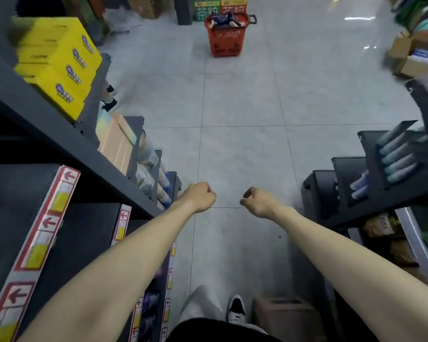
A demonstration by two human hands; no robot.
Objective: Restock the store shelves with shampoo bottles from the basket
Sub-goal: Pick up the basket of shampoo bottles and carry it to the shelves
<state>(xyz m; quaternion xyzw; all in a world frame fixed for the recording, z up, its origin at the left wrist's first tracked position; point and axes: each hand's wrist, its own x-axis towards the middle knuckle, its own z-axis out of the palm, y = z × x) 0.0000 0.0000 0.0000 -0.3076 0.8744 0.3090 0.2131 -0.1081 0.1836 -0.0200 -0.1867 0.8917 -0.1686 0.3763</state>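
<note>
A glossy grey tiled floor runs down a store aisle. Both bare arms reach forward over it and hold nothing. The left hand is balled into a fist. The right hand has loosely hooked fingers, thumb near forefinger. Dark metal shelves flank them, with yellow cartons on the far left. Far up the aisle, mid-floor, the red slotted plastic basket stands upright, with its black handle to the right. Dark bottles lie heaped in it, long axes roughly left to right, too blurred to make out further.
</note>
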